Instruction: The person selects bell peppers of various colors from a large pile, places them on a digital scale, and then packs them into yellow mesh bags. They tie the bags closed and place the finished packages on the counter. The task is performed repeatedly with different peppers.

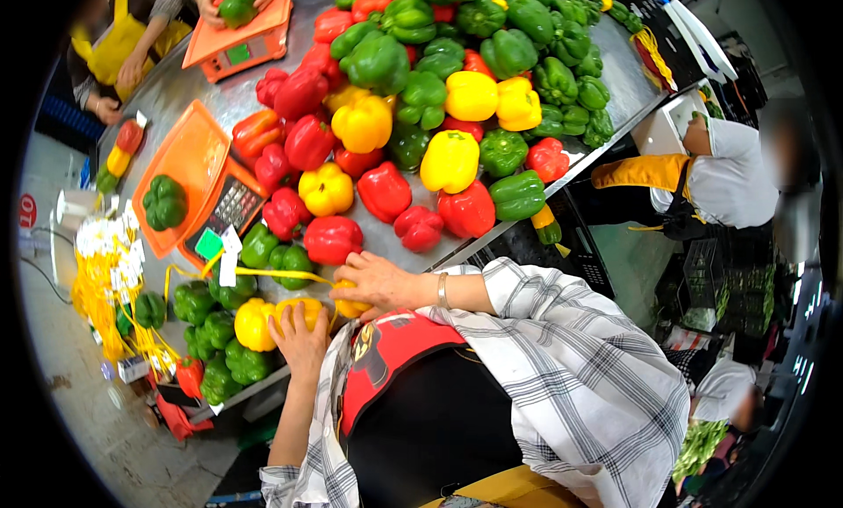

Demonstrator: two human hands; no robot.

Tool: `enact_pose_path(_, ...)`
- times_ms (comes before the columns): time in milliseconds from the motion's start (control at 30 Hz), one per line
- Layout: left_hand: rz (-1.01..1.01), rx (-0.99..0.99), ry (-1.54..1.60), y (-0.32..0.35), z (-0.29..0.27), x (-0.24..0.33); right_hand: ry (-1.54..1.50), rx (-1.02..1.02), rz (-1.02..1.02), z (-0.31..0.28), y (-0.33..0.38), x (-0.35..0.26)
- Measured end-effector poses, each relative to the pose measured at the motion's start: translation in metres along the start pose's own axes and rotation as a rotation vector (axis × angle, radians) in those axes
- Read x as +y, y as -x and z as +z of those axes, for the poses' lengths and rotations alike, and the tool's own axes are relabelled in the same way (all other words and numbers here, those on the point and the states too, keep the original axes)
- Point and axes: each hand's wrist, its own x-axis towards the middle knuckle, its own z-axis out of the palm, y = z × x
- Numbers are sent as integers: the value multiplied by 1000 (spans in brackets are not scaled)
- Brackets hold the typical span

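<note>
At the near edge of the metal table, my left hand [303, 343] has its fingers curled over a yellow bell pepper [299, 309]. Just to its right, my right hand [381, 284] grips another yellow bell pepper [352, 309], its lower side hidden by my sleeve and apron. A flat yellow tie [285, 274] with a white tag [229, 260] stretches from the left up to my right hand; I cannot tell whether the fingers pinch its end. One more yellow bell pepper [255, 324] sits against my left hand, beside several green bell peppers [247, 360].
An orange scale [189, 179] carrying a green pepper stands left of a large pepper heap [369, 126]. Yellow ties [83, 275] with white tags hang at the left edge. Another person's hands [211, 7] hold peppers over a second orange scale [255, 38]. A person [729, 170] stands at right.
</note>
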Motion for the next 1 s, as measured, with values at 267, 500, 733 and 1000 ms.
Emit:
enact_pose_path(267,41,46,76,-2,16,5,-288,-17,120,-31,21,2)
enact_pose_path(500,-37,-42,-9,-20,21,27,-313,44,290,-66,22,7)
enact_pose_path(733,-119,-122,428,-22,6,15,-288,-13,216,-71,12,16)
enact_pose_path(1000,-499,390,362,-98,-104,-108,-215,3,203,-98,-7,30)
